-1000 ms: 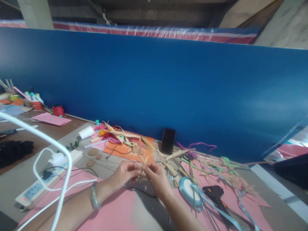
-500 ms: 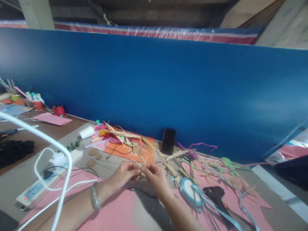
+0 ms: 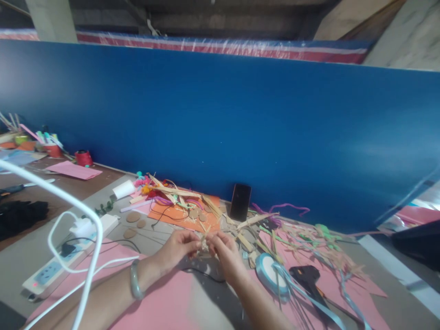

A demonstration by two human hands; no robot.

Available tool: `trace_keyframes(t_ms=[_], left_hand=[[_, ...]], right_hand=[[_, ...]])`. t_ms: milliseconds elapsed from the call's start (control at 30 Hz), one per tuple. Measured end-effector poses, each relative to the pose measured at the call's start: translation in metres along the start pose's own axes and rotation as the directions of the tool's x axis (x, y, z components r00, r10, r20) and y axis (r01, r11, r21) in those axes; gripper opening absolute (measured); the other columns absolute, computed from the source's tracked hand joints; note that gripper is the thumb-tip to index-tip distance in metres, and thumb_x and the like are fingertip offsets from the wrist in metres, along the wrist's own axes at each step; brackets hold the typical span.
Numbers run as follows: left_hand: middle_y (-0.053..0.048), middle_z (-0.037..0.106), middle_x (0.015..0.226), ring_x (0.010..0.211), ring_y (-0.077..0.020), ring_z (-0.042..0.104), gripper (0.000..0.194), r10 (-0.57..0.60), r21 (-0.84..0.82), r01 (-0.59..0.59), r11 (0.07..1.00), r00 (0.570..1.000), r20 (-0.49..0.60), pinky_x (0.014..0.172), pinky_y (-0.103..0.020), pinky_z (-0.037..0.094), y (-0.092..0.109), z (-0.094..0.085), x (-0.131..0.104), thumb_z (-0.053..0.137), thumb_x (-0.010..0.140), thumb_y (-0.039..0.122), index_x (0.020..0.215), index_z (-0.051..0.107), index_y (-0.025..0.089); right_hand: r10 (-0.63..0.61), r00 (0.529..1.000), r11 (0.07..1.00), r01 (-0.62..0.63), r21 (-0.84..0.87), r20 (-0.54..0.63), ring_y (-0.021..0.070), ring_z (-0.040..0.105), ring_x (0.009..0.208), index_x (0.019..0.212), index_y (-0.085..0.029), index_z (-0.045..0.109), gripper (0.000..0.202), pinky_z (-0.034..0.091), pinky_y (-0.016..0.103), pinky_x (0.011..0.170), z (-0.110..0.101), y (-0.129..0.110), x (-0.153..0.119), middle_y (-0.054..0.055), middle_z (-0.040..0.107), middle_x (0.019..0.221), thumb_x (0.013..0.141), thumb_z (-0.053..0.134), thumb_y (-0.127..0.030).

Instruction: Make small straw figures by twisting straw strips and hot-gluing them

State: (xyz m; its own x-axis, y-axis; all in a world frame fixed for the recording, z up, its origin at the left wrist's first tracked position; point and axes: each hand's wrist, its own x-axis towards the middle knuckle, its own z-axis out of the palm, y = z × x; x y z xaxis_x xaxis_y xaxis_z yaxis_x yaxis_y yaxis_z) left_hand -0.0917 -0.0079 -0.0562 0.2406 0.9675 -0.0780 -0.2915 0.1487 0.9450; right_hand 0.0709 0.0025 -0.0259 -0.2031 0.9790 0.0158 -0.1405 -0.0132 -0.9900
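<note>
Near the middle of the table my left hand [image 3: 182, 250] is closed in a pinch, with a green bangle [image 3: 136, 280] on its wrist. Beside it my right hand [image 3: 225, 252] is closed too, fingertips together. Between the fingertips is a small pale, straw-coloured piece [image 3: 205, 240], too small to make out well. Behind the hands lies orange paper [image 3: 172, 217] under pale strips and craft bits. A dark phone [image 3: 240, 202] leans on the blue panel.
A white power strip [image 3: 50, 276] with cables is at left, and a thick white cable [image 3: 98, 247] arches in front. To the right are a ribbon roll [image 3: 266, 272], a black glue gun [image 3: 309, 279] and scattered scraps on pink paper [image 3: 367, 302].
My right hand has shifted slightly to the right, its fingers now a little apart from those of my left hand. More of the pale piece shows between them.
</note>
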Motion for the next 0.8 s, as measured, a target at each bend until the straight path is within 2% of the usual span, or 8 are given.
trace_keyframes(t_ms=[100, 267, 600, 800], left_hand=[[0.002, 0.056, 0.052, 0.046, -0.0075, 0.045, 0.025, 0.027, 0.06, -0.027, 0.998, 1.0, 0.004, 0.045, -0.019, 0.031, 0.004, 0.001, -0.002, 0.077, 0.073, 0.035, 0.067, 0.064, 0.013], [0.002, 0.056, 0.051, 0.045, -0.0074, 0.045, 0.024, 0.041, 0.11, -0.041, 0.993, 0.999, 0.007, 0.043, -0.019, 0.031, 0.011, 0.004, -0.006, 0.077, 0.073, 0.034, 0.068, 0.066, 0.014], [0.001, 0.06, 0.054, 0.048, -0.0095, 0.05, 0.019, 0.048, 0.055, -0.048, 0.997, 0.999, 0.018, 0.047, -0.02, 0.038, 0.017, 0.007, -0.009, 0.077, 0.071, 0.03, 0.066, 0.067, 0.014], [0.001, 0.059, 0.053, 0.049, -0.0089, 0.05, 0.019, 0.039, 0.01, -0.039, 0.999, 0.999, -0.001, 0.048, -0.02, 0.038, 0.012, 0.004, -0.007, 0.076, 0.074, 0.029, 0.066, 0.066, 0.015]], right_hand=[[-0.009, 1.0, 1.0, 0.01, -0.027, 0.018, 0.0093, 0.038, 0.05, 0.058, -0.017, 0.057, 0.037, 0.032, 0.023, 0.051, 0.001, -0.002, -0.001, -0.005, 0.046, 0.05, 0.076, 0.07, -0.047], [-0.024, 0.999, 0.999, 0.024, -0.023, 0.028, 0.0085, 0.033, 0.049, 0.054, -0.018, 0.051, 0.042, 0.028, 0.023, 0.052, 0.001, -0.004, -0.002, -0.007, 0.042, 0.048, 0.077, 0.07, -0.048], [-0.012, 0.998, 0.999, 0.01, 0.039, 0.057, 0.0087, 0.031, 0.049, 0.059, -0.019, 0.05, 0.041, 0.025, 0.024, 0.051, -0.002, 0.008, 0.002, -0.007, 0.042, 0.05, 0.08, 0.067, -0.049], [-0.012, 0.999, 1.0, 0.011, 0.024, 0.039, 0.0089, 0.033, 0.049, 0.058, -0.017, 0.054, 0.042, 0.025, 0.024, 0.051, 0.001, 0.001, 0.0, -0.006, 0.043, 0.05, 0.08, 0.067, -0.051]])
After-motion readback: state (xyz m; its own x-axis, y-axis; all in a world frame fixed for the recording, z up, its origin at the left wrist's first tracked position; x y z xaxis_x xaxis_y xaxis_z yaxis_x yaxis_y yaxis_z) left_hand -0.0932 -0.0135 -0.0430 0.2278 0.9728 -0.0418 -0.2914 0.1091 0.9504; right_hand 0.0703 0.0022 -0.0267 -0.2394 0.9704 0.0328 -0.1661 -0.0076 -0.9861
